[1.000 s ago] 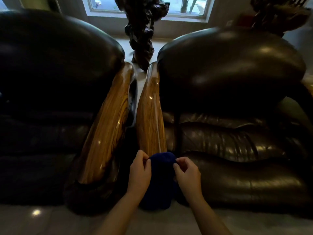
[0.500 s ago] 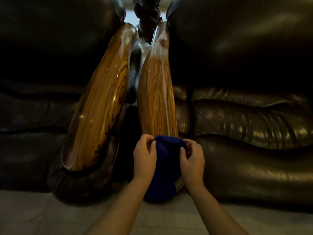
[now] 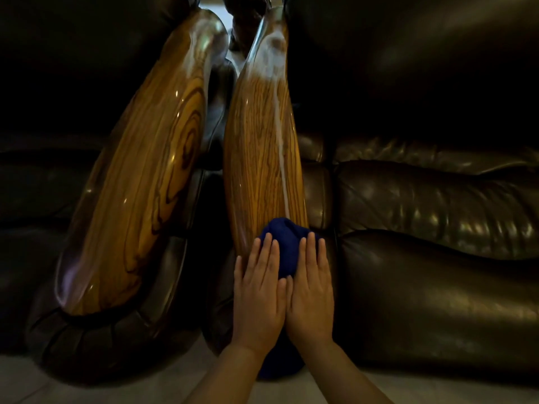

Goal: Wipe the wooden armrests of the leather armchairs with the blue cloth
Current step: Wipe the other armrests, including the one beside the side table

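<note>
Two glossy wooden armrests run side by side away from me: the left armchair's armrest [image 3: 145, 185] and the right armchair's armrest [image 3: 259, 158]. A dark blue cloth [image 3: 287, 243] is draped over the near end of the right one and hangs down its front. My left hand [image 3: 259, 290] and my right hand [image 3: 312, 290] lie flat next to each other on the cloth, fingers straight, pressing it onto the wood. The cloth's middle is hidden under my palms.
Dark leather of the left armchair [image 3: 43, 185] and of the right armchair [image 3: 423, 199] flanks the armrests. A narrow gap separates the two chairs, with a dark carved object [image 3: 245, 13] at its far end. Pale floor [image 3: 87, 389] lies in front.
Both hands went from pinching the cloth's upper edge to lying flat on it. My view has moved closer and tilted down.
</note>
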`<move>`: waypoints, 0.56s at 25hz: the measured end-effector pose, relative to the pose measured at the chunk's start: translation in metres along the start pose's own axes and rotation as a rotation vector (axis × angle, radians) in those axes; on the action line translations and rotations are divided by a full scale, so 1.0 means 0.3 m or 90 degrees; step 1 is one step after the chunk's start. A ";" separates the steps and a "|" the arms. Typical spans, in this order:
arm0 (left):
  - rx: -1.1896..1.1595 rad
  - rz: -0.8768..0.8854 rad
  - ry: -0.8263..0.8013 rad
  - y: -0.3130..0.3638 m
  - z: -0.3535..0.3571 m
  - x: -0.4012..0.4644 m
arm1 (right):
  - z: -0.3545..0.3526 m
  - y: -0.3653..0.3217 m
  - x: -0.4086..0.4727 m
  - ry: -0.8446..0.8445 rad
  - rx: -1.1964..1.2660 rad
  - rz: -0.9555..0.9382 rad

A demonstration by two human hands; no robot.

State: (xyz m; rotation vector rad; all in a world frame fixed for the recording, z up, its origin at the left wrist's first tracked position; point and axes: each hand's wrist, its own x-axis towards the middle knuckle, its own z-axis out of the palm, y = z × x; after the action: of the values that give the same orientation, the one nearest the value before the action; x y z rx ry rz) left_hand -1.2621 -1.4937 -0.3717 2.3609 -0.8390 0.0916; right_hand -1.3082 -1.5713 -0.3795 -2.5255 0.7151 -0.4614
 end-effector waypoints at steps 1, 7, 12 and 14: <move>0.001 -0.007 0.012 -0.003 0.004 0.009 | 0.002 -0.002 0.014 0.004 -0.017 -0.005; 0.052 -0.061 0.087 0.008 -0.001 0.207 | -0.024 -0.026 0.239 -0.016 -0.114 -0.063; 0.022 -0.081 0.094 -0.002 -0.047 0.391 | -0.033 -0.080 0.416 0.006 -0.089 -0.056; 0.015 -0.078 0.095 -0.012 -0.063 0.486 | -0.041 -0.105 0.508 0.009 -0.091 -0.051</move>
State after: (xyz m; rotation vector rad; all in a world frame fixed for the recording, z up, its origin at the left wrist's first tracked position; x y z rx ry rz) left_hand -1.1415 -1.5604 -0.3205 2.3869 -0.6234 0.2248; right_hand -1.1779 -1.6371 -0.3243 -2.6950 0.6752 -0.4707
